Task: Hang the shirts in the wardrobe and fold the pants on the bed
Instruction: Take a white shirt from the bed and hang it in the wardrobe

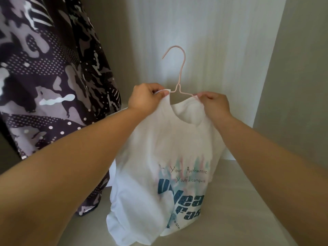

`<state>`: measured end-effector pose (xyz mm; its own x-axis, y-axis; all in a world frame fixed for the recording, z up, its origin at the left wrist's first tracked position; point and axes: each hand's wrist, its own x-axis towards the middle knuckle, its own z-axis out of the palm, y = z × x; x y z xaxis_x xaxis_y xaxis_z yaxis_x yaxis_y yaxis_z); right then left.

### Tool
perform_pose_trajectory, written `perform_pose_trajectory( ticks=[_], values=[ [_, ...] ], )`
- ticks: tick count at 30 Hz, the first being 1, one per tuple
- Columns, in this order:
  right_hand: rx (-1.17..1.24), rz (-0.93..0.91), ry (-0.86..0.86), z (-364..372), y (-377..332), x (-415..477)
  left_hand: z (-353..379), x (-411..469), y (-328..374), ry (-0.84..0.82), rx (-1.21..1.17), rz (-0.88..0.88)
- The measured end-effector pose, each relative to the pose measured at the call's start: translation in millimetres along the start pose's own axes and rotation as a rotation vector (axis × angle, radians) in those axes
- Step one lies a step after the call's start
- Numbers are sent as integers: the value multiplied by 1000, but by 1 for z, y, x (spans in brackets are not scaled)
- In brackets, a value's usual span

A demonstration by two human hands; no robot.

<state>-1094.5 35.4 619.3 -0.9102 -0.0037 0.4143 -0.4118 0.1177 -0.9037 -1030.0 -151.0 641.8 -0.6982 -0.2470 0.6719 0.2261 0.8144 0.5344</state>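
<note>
Gripping white shirt (159, 148) at the shoulders, left hand (144, 97), right hand (213, 102); pink hanger (182, 68) arms hidden.

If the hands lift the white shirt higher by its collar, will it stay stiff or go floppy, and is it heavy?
Probably floppy: the shirt sags in folds below the collar and bunches on the wardrobe floor. Likely light: the left hand and right hand hold it by pinches alone. It might slide on the thin hanger.

Single wide-angle head cam, close-up, fwd & down into wardrobe (221, 32) interior
</note>
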Motion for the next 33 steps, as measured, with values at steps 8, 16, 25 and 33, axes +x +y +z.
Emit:
perform_pose_trajectory(
  ticks=[8, 16, 25, 33],
  values=[
    [-117, -268, -204, 0, -25, 4, -11, 4, 10, 22, -167, 7],
    [-106, -307, -36, -61, -87, 56, -69, 37, -7, 263, -87, -28],
    [-183, -331, 11, -48, -110, 65, -62, 47, 23, 220, 55, 85],
    [-264, -382, -71, -40, -99, 58, -57, 48, 20, 147, 210, 193]
  ],
)
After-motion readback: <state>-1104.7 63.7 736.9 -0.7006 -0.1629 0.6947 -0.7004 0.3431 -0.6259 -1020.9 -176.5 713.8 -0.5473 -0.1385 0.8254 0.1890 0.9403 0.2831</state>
